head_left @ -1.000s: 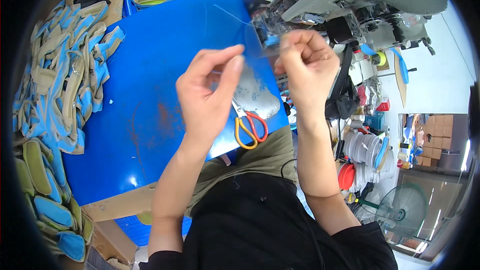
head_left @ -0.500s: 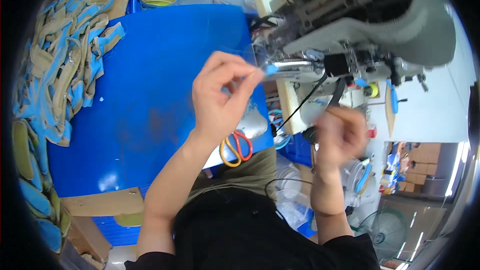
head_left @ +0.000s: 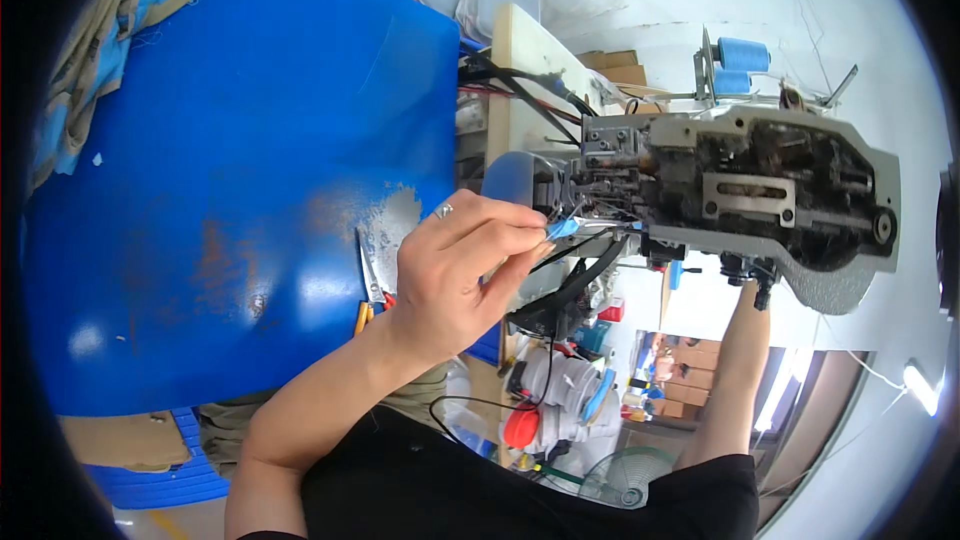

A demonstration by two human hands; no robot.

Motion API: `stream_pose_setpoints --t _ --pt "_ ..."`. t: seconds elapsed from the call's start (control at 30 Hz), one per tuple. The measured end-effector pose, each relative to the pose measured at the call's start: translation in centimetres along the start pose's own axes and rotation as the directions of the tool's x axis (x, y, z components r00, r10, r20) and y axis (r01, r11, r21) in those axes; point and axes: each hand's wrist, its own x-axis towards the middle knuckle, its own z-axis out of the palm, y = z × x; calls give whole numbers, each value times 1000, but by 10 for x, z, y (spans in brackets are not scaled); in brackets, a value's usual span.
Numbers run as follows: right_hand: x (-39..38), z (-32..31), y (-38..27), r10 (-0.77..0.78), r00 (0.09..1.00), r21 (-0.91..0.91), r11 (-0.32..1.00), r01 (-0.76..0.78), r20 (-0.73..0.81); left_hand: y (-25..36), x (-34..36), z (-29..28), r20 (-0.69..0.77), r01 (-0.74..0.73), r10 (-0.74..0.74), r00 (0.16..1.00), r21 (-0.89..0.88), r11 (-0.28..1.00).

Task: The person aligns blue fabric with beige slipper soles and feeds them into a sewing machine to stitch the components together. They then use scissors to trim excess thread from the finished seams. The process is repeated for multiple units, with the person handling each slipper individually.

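Observation:
My left hand point(head_left: 465, 265) reaches in over the table's right edge, thumb and fingertips pinched on a small blue strip point(head_left: 564, 229), likely fabric or tape. The strip sits at the working end of an industrial sewing machine point(head_left: 745, 195), whose metal parts and dark inner mechanism are exposed. My right forearm point(head_left: 735, 380) stretches up behind the machine's head, which hides the hand and fingers. Scissors point(head_left: 370, 275) with orange and red handles lie on the blue table point(head_left: 230, 90), partly covered by my left wrist.
Blue-and-khaki fabric pieces point(head_left: 125, 30) are heaped at the table's far left. Blue thread cones point(head_left: 743, 54) stand behind the machine. Black cables point(head_left: 535, 100) run beside its pale stand point(head_left: 515, 60). A fan point(head_left: 625, 480) and white spools point(head_left: 560, 380) are lower right.
The view has swung right, so the machine sits more central. My right hand went from in front of the machine to behind its head. My left hand still pinches the blue strip.

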Motion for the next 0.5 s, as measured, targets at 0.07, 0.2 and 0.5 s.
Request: stream_pose_setpoints --t 0.07,0.2,0.5 --pt "3 12 2 -12 1000 -9 1000 12 -9 -2 3 0 -32 15 -17 999 -63 998" --pt "-3 23 5 -30 999 -36 999 29 -26 -6 6 -1 -32 10 -15 999 -134 991" --pt "-32 32 36 -66 996 -74 995 62 -58 -13 8 2 -27 -34 30 999 -139 990"
